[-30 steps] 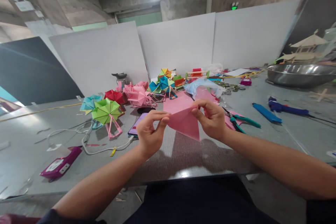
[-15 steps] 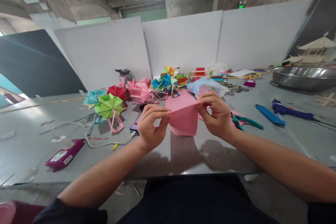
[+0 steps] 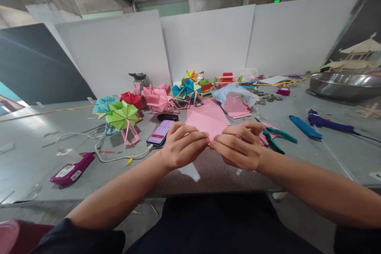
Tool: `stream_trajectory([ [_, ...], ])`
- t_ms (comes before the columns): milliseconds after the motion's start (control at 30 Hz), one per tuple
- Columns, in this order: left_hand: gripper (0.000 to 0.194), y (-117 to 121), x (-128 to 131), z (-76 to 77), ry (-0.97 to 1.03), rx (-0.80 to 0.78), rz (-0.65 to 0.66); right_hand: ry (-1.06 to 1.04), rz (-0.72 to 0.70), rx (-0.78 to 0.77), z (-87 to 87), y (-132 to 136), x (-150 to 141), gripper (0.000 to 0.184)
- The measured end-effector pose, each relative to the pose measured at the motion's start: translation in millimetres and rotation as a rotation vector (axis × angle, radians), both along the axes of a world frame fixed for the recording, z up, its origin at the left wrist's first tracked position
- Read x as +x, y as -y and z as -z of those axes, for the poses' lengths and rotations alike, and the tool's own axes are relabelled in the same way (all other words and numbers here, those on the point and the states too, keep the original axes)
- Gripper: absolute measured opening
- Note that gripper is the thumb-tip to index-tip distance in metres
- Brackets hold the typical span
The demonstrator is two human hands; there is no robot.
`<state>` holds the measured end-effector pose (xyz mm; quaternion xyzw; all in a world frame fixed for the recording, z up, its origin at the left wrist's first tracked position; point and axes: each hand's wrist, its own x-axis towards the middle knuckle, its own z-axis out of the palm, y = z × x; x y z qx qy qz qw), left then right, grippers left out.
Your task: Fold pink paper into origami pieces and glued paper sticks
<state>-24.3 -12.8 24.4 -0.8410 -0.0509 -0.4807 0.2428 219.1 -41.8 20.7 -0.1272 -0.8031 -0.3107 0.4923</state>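
Observation:
A sheet of pink paper (image 3: 204,124) is pinched at its near edge between my two hands, a little above the table. My left hand (image 3: 186,145) is closed on it, fingertips pressed together at the paper's near corner. From the other side my right hand (image 3: 239,145) grips the same edge, and the fingertips of both hands nearly touch. Fingers hide part of the near edge, so I cannot tell how it is folded there. Behind it more pink paper (image 3: 216,107) lies flat on the table.
Left of my hands are a phone (image 3: 160,131) on a white cable, a purple power strip (image 3: 72,169) and a green folded-paper model (image 3: 122,115). To the right lie teal-handled pliers (image 3: 282,134), a blue tool (image 3: 305,127), a glue gun (image 3: 330,122) and a metal basin (image 3: 345,87).
My hands have come together and slightly lower. The paper hung down between them before; now it extends away from me, with the fingers meeting at its near edge.

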Motion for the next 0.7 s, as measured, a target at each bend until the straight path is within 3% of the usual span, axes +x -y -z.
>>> stream_trajectory([
  [167,0.006,-13,9,-1.3,0.044,-0.262,0.017,-0.134,0.053,-0.049,-3.6,-13,4,0.014],
  [367,0.014,-31,-2,-12.9,0.075,-0.531,0.006,-0.396,-0.032,-0.265,-33.0,-22,20,0.019],
  [533,0.017,-46,-16,-22.3,0.067,-0.797,-0.024,-0.662,-0.058,-0.53,-54.0,-46,50,0.024],
  [700,0.023,-64,-27,-24.9,0.202,-1.039,-0.077,-0.901,-0.017,-0.891,-51.4,-87,82,0.024],
])
